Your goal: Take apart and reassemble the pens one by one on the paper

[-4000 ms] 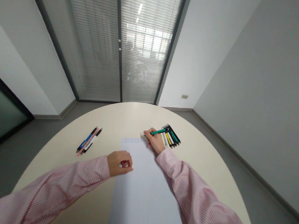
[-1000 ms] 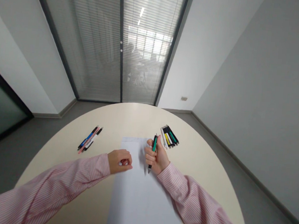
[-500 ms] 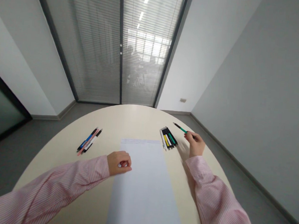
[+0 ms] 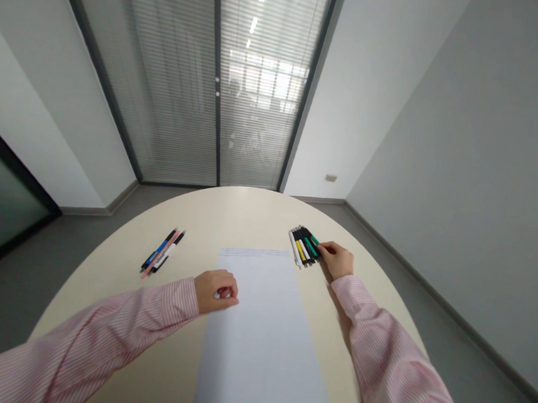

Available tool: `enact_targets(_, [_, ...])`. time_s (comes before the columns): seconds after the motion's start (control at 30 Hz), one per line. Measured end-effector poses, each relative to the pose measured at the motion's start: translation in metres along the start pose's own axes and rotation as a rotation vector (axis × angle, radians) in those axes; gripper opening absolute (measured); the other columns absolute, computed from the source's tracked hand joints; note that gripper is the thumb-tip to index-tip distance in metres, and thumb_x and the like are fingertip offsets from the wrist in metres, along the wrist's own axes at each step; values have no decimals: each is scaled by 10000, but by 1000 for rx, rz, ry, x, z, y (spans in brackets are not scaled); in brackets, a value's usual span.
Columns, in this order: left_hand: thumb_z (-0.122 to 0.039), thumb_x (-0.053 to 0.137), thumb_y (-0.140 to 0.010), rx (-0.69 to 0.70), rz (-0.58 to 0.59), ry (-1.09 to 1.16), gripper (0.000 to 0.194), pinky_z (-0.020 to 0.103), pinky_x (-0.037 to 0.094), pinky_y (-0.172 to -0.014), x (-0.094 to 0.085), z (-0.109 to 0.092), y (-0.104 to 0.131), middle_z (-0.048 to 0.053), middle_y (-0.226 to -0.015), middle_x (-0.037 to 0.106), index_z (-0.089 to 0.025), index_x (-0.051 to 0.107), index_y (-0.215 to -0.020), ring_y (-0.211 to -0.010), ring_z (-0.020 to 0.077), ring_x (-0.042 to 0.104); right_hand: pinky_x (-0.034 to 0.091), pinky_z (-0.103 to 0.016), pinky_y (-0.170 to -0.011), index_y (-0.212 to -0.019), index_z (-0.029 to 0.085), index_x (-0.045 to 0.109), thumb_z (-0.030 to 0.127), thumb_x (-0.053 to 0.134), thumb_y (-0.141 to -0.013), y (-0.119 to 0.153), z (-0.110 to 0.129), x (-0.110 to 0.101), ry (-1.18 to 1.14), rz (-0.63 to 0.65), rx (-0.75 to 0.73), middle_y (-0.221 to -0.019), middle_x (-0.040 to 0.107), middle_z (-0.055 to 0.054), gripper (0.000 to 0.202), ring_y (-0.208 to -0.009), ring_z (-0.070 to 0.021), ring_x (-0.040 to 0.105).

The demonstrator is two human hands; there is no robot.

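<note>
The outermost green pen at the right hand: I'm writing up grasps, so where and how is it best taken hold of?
The green pen is probably best pinched near its closer end, from the right, where the right hand has it. It is slim and slants, that end toward the person, and the other pens lie along its left, leaving its right side freer.

Paper [image 4: 262, 337] cut off below; near end of outermost green pen [image 4: 314, 239] hidden by right hand [image 4: 337, 260]
</note>
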State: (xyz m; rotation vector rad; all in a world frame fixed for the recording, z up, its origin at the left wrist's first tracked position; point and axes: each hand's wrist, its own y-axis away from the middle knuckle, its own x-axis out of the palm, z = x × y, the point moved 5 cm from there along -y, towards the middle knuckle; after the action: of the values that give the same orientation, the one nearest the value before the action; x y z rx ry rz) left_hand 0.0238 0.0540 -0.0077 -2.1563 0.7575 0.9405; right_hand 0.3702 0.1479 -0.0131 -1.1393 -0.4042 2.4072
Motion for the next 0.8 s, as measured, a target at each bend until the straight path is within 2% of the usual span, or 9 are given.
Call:
enact_targets(0.17, [-288, 565, -805, 5, 9, 4, 172, 204, 373, -590, 0, 1, 0, -29, -555, 490, -156, 587, -697, -565, 99, 458, 447, -313, -674, -730, 200, 709, 390, 526, -735, 0, 4, 1, 65, 17, -68, -724, 708, -58, 264, -671, -204, 622])
enact_targets(0.23, [-289, 566, -804, 5, 8, 3, 171, 206, 373, -589, 0, 1, 0, -29, -554, 489, -158, 587, -698, -565, 100, 458, 441, -323, -706, -732, 191, 707, 384, 518, -741, 0, 10, -2, 79, -1, -100, -785, 703, -79, 270, -741, -219, 616])
enact_targets(0.33, [-289, 571, -802, 5, 2, 3, 167, 205, 373, -586, 1, 2, 0, -29, -554, 490, -158, 588, -700, -563, 100, 454, 427, -314, -712, -752, 168, 688, 390, 487, -775, 12, 33, -9, 82, -92, -137, -857, 672, -105, 300, -803, -219, 590])
enact_targets(0.4, [-286, 571, -802, 8, 2, 3, 166, 203, 374, -585, 1, 2, 0, -29, -556, 490, -157, 585, -698, -563, 99, 451, 403, -263, -604, -737, 163, 652, 391, 468, -808, 32, 60, -10, 37, -108, -179, -711, 632, -63, 302, -642, -164, 555])
enact_targets(0.47, [-284, 569, -804, 8, 5, 1, 168, 202, 375, -587, 1, 1, 0, -29, -556, 488, -158, 583, -693, -564, 99, 449, 345, -221, -518, -650, 168, 584, 376, 449, -841, 63, 94, -2, -26, 47, -249, -553, 552, -3, 313, -490, -108, 469])
enact_targets(0.53, [-288, 566, -806, 5, 10, -7, 174, 203, 374, -589, 1, 0, -1, -29, -556, 490, -159, 581, -691, -567, 100, 452, 295, -207, -495, -590, 173, 527, 318, 419, -863, 100, 131, 12, -39, 294, -413, -493, 505, 21, 328, -453, -85, 435])
enact_targets(0.6, [-299, 560, -811, 1, 10, -23, 182, 208, 373, -589, 0, -1, -1, -27, -561, 496, -160, 580, -695, -569, 103, 455, 243, -217, -485, -578, 173, 509, 271, 426, -852, 135, 160, 22, 17, 476, -583, -485, 513, 27, 303, -440, -73, 433])
enact_targets(0.7, [-307, 543, -819, 4, 5, -50, 188, 217, 371, -587, -2, -2, -1, -24, -564, 500, -165, 578, -701, -568, 108, 454, 174, -256, -483, -597, 174, 514, 259, 445, -833, 163, 180, 32, 134, 588, -744, -516, 565, 19, 260, -440, -72, 443])
enact_targets(0.8, [-299, 539, -819, 22, 4, -59, 181, 219, 369, -585, -1, -5, -1, -21, -562, 501, -166, 575, -701, -569, 111, 457, 148, -271, -491, -621, 176, 519, 274, 439, -846, 165, 181, 36, 191, 630, -769, -558, 602, 15, 259, -465, -75, 475])
